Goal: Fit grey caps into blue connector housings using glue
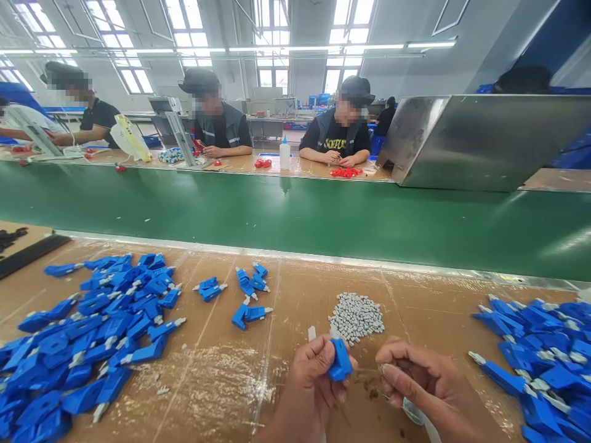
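My left hand [316, 375] is closed on a blue plastic part [340, 360], held between thumb and fingers above the brown table. To its right, my right hand [418, 378] is pinched, thumb against forefinger; whatever is between the tips is too small to make out. A clear, rounded object [414, 411] shows under that hand, partly hidden by it. Just beyond both hands lies a heap of small grey pieces [356, 317]. A pale strip [312, 333] stands out beside the left hand's fingers.
Many blue parts with pale tips form a large pile [111, 320] at left and another pile [545, 363] at right. Several more blue parts [252, 280] lie mid-table. Behind runs a green conveyor belt [277, 212]. Across it, people sit working near a white bottle [285, 154] and metal housing [462, 141].
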### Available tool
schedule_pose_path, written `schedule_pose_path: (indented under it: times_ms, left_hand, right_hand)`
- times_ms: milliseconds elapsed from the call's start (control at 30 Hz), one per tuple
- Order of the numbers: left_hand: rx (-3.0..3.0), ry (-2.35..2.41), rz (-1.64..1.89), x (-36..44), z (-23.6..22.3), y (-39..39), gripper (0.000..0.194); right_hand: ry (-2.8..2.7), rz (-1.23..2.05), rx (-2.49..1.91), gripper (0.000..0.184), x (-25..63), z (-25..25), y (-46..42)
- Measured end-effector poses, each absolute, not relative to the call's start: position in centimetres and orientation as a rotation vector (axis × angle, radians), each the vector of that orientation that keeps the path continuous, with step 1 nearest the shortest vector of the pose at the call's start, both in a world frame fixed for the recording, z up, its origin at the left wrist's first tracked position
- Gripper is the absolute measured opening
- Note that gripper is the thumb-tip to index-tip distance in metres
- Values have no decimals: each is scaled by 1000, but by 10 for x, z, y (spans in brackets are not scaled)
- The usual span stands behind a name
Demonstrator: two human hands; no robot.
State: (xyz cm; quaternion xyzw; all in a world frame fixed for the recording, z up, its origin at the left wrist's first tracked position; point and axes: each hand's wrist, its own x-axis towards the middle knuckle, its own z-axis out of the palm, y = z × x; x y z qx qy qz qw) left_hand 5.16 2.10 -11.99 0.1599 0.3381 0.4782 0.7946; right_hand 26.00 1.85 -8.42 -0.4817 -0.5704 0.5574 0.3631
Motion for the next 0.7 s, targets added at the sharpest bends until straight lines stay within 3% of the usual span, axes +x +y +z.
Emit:
schedule_pose_path:
  times_ms: [233,700]
  left_hand:
    - [683,704,1047,62,-142,16,54]
    - [803,738,1039,62,-123,9,51]
  right_hand:
    - [-1151,1563,-1215,39,245,-90,13]
    - [-987,1588,-1142,41,231,-97,11]
